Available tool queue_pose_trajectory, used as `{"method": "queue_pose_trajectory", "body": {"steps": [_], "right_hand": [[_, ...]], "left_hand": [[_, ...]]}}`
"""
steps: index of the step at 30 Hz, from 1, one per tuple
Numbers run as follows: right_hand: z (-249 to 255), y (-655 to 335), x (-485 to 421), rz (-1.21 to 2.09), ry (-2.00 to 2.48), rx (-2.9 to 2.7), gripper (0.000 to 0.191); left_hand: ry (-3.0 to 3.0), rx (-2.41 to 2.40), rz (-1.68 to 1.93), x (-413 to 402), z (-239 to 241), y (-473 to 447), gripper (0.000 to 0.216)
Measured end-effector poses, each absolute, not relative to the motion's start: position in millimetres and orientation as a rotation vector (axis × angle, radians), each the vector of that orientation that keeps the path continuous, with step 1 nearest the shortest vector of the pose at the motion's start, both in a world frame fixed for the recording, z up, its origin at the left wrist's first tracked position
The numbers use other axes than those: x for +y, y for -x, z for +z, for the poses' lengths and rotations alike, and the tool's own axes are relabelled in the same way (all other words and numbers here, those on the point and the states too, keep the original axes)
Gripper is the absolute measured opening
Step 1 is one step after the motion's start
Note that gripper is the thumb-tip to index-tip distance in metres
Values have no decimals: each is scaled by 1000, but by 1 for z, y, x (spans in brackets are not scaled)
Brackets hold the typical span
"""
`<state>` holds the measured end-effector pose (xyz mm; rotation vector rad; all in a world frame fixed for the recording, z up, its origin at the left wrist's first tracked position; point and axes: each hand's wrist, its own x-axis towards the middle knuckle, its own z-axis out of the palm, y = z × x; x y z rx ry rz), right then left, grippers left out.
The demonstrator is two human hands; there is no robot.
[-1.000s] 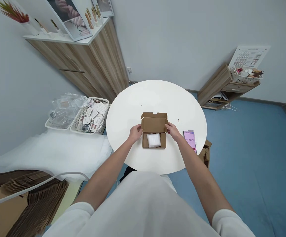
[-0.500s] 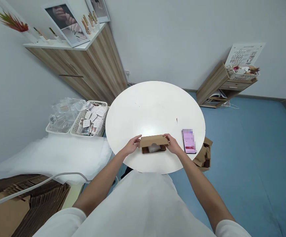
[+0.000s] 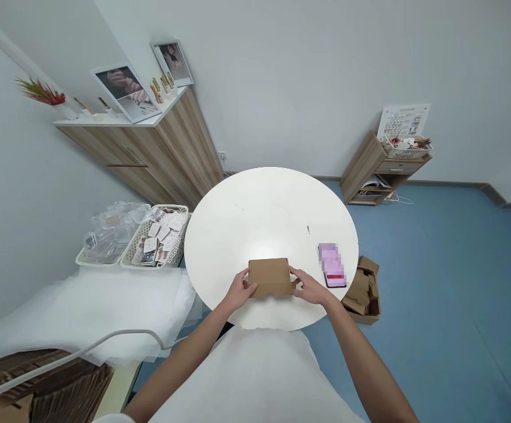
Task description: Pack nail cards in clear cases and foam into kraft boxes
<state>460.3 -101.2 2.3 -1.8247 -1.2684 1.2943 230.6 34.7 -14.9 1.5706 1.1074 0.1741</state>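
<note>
A small brown cardboard box (image 3: 270,277) with its lid down is at the near part of the round white table (image 3: 264,200). My left hand (image 3: 240,290) grips its left side, thumb toward the front corner. On the opposite side, my right hand (image 3: 307,286) has its fingers against the box's right edge. Whatever lies inside is hidden by the lid. A phone (image 3: 332,265) with a pink, partly blurred screen lies to the right of my right hand.
Left of the table stand a white basket of cards (image 3: 179,247) and a tray of clear plastic packs (image 3: 109,235). White sheeting (image 3: 105,299) lies nearer, crossed by a pale cable (image 3: 127,332). An open carton (image 3: 365,317) holding cardboard sits on the floor at right.
The box's lid has come down over the front opening, covering the white item seen inside before. Both hands have shifted to grip the box's sides. The camera view has tilted up slightly.
</note>
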Motion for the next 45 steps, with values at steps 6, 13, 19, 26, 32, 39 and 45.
{"method": "queue_pose_trajectory", "body": {"steps": [6,13,19,26,32,39,45], "right_hand": [[-31,-418,-98,1023,2147,-879,60],[-43,-392,-108,773,2215,-806,55],[-26,-384,-114,787,2298,-1012,48],[-25,-392,-113,863,2301,-1201,52],[-22,-402,-116,945,2180,-1306,62],[-4,-411,-111,1001,1963,-936,52],[7,-424,-102,1215,1844,-818,67]], "left_hand": [[-1781,1273,74,30,-32,-228,67],[-2063,1464,-82,23,-31,-225,56],[-2258,1340,-88,18,-25,-217,51],[-2321,1219,-170,20,-22,-214,56],[-2348,1163,-126,26,-15,-213,63],[-2264,1063,34,35,6,-215,70],[-2185,1026,64,48,7,-223,60]]}}
